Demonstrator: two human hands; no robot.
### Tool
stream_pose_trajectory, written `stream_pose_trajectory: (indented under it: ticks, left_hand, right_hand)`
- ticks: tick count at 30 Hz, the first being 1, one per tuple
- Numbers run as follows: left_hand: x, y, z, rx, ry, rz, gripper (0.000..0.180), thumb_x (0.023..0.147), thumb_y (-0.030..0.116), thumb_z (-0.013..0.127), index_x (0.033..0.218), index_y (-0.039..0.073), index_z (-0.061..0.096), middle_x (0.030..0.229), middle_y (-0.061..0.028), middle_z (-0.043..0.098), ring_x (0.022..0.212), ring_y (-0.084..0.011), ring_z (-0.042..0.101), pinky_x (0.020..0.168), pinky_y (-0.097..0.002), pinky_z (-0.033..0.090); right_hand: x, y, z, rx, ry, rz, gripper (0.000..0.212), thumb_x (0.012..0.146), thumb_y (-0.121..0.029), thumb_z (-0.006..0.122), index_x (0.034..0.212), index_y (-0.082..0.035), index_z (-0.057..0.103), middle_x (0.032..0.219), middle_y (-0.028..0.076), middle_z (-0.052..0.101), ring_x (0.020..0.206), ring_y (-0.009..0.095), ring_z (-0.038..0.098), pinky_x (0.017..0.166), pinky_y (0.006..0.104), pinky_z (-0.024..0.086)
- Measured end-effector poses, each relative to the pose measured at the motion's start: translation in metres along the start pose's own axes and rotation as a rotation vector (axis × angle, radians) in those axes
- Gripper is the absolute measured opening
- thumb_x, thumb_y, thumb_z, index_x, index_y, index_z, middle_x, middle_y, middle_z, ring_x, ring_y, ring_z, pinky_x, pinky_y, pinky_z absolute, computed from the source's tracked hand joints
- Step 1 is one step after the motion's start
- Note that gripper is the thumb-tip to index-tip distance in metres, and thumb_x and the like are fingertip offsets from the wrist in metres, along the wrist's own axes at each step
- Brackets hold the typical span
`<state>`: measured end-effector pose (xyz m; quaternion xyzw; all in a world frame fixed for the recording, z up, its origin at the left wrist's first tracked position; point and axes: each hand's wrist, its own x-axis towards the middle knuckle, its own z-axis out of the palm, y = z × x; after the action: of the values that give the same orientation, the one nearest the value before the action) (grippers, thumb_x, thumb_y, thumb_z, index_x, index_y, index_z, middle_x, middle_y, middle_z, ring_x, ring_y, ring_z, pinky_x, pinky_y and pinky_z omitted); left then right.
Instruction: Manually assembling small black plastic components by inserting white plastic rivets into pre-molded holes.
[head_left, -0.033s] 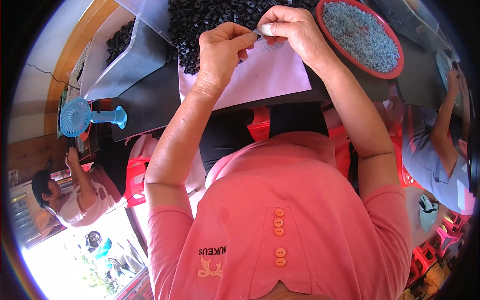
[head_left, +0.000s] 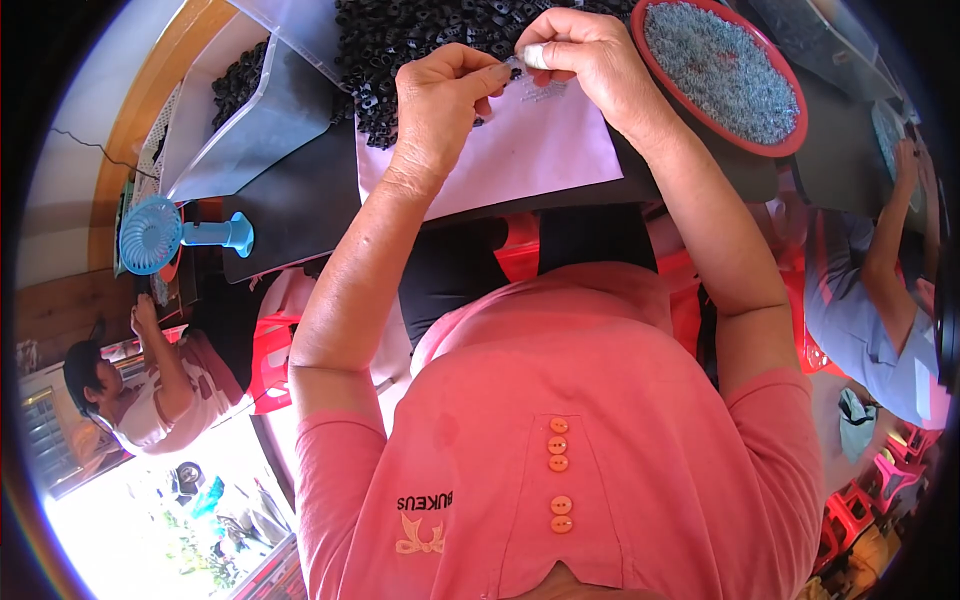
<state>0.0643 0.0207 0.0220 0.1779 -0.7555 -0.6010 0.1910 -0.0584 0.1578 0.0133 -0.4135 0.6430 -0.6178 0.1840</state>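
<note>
Small black part (head_left: 517, 73) between your left hand (head_left: 437, 97) and right hand (head_left: 592, 60), thumbs and fingers drawn close; which hand grips it, cannot tell. Below, pink sheet (head_left: 535, 165) by near edge of table (head_left: 290, 190); black pile (head_left: 410, 25) beyond, red basin (head_left: 784, 147) to right.

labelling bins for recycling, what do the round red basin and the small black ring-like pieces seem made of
Round red basin: probably smooth plastic, judging by its even colour and rim. Small black ring-like pieces: plastic or rubber; repeated shapes suggest moulding, slight sheen.
</note>
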Motion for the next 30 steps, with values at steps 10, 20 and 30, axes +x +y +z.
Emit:
stream_pose_trajectory:
  ticks: [10,20,30]
  left_hand:
    - [0.029,-0.04,-0.006,1.052,0.037,0.649,0.017,0.077,0.016,0.07,0.093,0.008,0.069,0.086,-0.008,0.059,0.08,-0.0271,0.064,0.068,-0.0376,0.052]
    - [0.018,-0.041,-0.007,1.051,0.017,0.744,0.015,0.078,0.018,0.071,0.09,0.008,0.066,0.084,-0.0065,0.057,0.082,-0.0265,0.063,0.068,-0.0394,0.052]
    - [0.019,-0.043,-0.003,1.086,0.034,0.778,0.012,0.076,0.011,0.07,0.086,0.005,0.065,0.084,-0.007,0.06,0.079,-0.0246,0.064,0.064,-0.0371,0.053]
  right_hand:
    - [0.003,-0.004,0.001,0.177,0.081,-0.002,0.006,0.081,-0.007,0.065,0.081,-0.001,0.066,0.07,0.002,0.062,0.062,0.008,0.056,0.058,0.023,0.044]
    - [0.003,0.004,0.002,0.05,0.078,-0.062,0.007,0.081,-0.008,0.066,0.084,0.0,0.066,0.07,0.001,0.063,0.061,0.009,0.056,0.058,0.0224,0.044]
    - [0.003,0.014,0.001,-0.149,0.057,-0.083,0.01,0.084,-0.005,0.061,0.09,0.0,0.067,0.077,0.001,0.063,0.072,0.008,0.057,0.069,0.0233,0.047]
